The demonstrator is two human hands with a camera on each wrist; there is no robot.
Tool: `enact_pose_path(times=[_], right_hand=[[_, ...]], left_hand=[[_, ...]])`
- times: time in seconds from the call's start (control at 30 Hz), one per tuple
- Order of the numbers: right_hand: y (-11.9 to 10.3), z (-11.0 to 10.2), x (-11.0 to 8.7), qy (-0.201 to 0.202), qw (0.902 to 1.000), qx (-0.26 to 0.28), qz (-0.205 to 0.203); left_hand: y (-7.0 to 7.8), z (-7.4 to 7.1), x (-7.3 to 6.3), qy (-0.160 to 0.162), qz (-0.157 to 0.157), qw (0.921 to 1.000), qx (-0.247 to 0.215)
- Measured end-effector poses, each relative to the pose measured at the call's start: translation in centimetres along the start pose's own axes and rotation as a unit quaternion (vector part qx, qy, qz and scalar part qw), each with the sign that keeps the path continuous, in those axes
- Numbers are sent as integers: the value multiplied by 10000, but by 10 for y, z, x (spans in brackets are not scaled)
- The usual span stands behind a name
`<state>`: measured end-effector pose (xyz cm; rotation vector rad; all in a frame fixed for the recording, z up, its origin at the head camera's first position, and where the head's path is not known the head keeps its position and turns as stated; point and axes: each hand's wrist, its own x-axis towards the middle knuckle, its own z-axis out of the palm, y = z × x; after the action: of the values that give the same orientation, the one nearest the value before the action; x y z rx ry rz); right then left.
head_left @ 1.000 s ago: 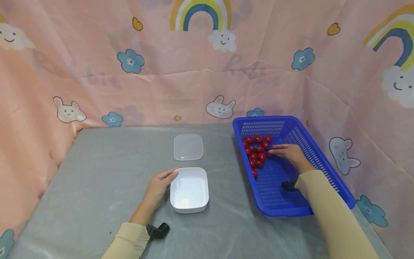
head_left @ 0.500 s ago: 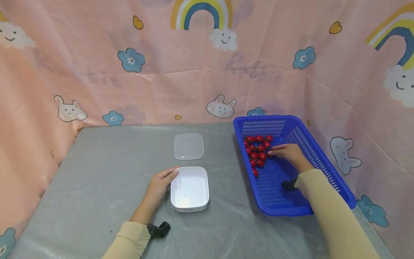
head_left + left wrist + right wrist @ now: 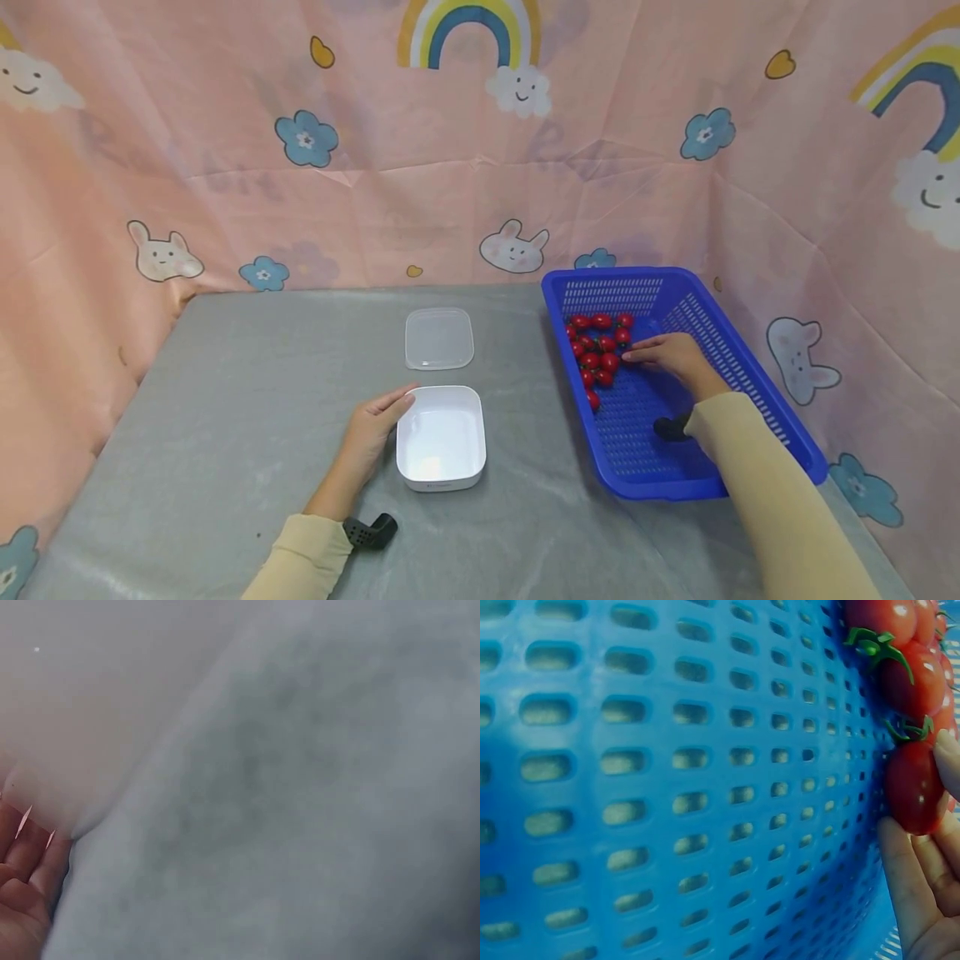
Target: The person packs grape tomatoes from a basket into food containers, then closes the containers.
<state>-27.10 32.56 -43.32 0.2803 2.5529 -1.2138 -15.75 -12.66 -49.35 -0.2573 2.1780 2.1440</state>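
My left hand [image 3: 367, 429] holds the left rim of a white square food container [image 3: 441, 484], thumb over the edge and fingers along the outside. The left wrist view catches only those fingers [image 3: 34, 859] against the pale, blurred wall. Inside a blue plastic basket [image 3: 637, 442], my right hand [image 3: 675, 358] reaches to the edge of a cluster of red cherry tomatoes [image 3: 589, 361]. Seen from the right wrist, its thumb and fingers [image 3: 911, 881] pinch one cherry tomato [image 3: 913, 789] with a green stem, beside other tomatoes [image 3: 919, 679].
Behind the container a translucent square lid [image 3: 439, 339] lies flat on the grey table cover [image 3: 285, 375]. The basket's slotted side walls rise around the right hand. A pink printed curtain [image 3: 420, 200] hangs at the back and sides.
At the right hand, the fingertips have drawn together around a tomato at the cluster's edge, and a neighbouring tomato has shifted slightly right. The left hand and container stay in place.
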Motion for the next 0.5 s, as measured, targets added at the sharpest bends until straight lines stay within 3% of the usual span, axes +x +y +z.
enact_pose_path(times=[0.2, 0.5], right_hand=[[-1, -4, -3, -216, 9993, 269, -118], [-2, -11, -1, -68, 9996, 236, -134]], left_hand=[[-1, 0, 1, -52, -6, 10000, -79], [-3, -1, 1, -40, -15, 10000, -31]])
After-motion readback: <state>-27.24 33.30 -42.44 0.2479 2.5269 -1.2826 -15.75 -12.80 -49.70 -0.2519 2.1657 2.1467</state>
